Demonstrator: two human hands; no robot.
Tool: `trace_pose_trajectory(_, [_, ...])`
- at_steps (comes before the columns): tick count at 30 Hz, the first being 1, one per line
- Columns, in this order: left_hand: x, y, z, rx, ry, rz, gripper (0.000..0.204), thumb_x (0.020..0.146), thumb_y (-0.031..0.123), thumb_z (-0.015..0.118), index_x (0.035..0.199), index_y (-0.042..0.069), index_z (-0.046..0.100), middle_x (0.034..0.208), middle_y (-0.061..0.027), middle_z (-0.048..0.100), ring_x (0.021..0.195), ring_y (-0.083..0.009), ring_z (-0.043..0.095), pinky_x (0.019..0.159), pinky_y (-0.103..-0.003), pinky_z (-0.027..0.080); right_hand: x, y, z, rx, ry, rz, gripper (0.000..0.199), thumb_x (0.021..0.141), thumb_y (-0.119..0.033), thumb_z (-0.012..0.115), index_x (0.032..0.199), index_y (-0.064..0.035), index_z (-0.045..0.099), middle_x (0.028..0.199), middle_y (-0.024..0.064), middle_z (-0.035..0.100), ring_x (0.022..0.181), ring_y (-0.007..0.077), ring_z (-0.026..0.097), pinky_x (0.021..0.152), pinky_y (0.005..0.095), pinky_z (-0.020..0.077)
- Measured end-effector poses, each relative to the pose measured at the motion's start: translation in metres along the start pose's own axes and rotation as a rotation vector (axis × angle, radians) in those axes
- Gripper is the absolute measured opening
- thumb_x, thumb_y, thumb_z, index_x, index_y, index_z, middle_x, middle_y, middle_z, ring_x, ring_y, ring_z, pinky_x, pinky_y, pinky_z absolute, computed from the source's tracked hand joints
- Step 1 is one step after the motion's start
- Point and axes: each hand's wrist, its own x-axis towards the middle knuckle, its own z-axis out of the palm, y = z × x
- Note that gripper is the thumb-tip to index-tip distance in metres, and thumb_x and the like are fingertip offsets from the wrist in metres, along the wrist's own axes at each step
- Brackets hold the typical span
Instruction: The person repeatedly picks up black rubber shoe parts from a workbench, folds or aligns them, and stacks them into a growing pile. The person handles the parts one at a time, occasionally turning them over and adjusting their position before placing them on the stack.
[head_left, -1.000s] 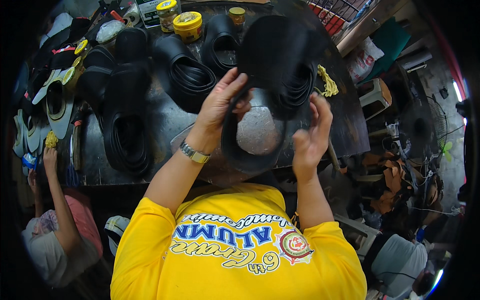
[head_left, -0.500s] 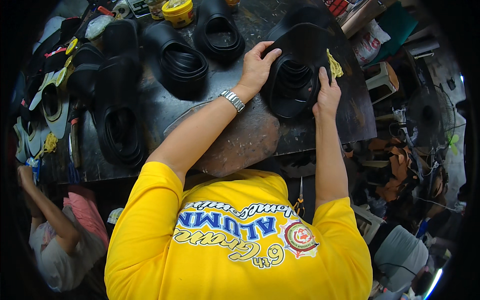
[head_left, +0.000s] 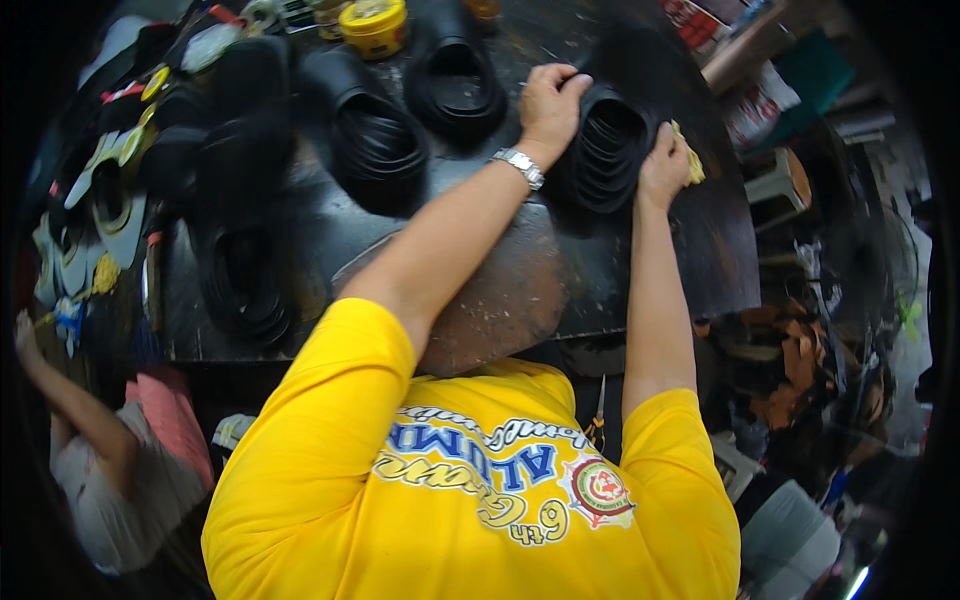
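Note:
A stack of black shoe uppers [head_left: 603, 190], nested with several curved rims showing, lies on the dark table in front of me. At its left edge is my left hand [head_left: 550, 108], thumb and fingers closed on the rim, with a metal watch on the wrist. On the opposite edge my right hand [head_left: 664, 168] grips the stack, its fingers partly hidden. Close beside the right fingers lies a bundle of yellow cord [head_left: 692, 160]. Two similar stacks, a middle one [head_left: 375, 140] and a farther one [head_left: 455, 85], sit to the left of my hands.
Another black stack [head_left: 245, 280] and grey shoe pieces [head_left: 72, 262] cover the table's left side. A yellow tub [head_left: 373, 28] stands at the back. A worn brown board [head_left: 490, 290] lies near the front edge. At far left is a co-worker's arm [head_left: 85, 405]; a stool [head_left: 785, 190] stands right.
Both hands have moved away from me and slightly right with the upper. More nested rims now show in the opening. At far left, the co-worker's hand has shifted outward.

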Motion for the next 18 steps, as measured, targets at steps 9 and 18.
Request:
trace_pose_trajectory(9, [-0.011,0.013,-0.019,0.058,-0.109,-0.183,0.044,0.093,0.031,0.067,0.124,-0.001,0.065,0.125,-0.0227,0.063,0.122,-0.0343,0.058,0.105,-0.041,0.044,0.016,0.012,-0.003,0.015,-0.1,0.118,0.047,0.096,-0.031,0.07,0.123,0.0035,0.053,0.084,0.0083,0.061,0.074,0.0155,0.057,0.07,0.0294,0.0487])
trace_pose_trajectory(18, [-0.124,0.081,-0.163,-0.687,0.006,-0.514,0.049,0.097,0.003,0.058,0.143,0.008,0.045,0.135,-0.0081,0.047,0.127,-0.0182,0.045,0.112,-0.032,0.036,-0.079,-0.153,-0.005,0.14,-0.522,-0.548,0.018,0.089,-0.008,0.073,0.107,-0.0062,0.07,0.099,0.0085,0.066,0.091,0.0244,0.064,0.083,0.0369,0.051])
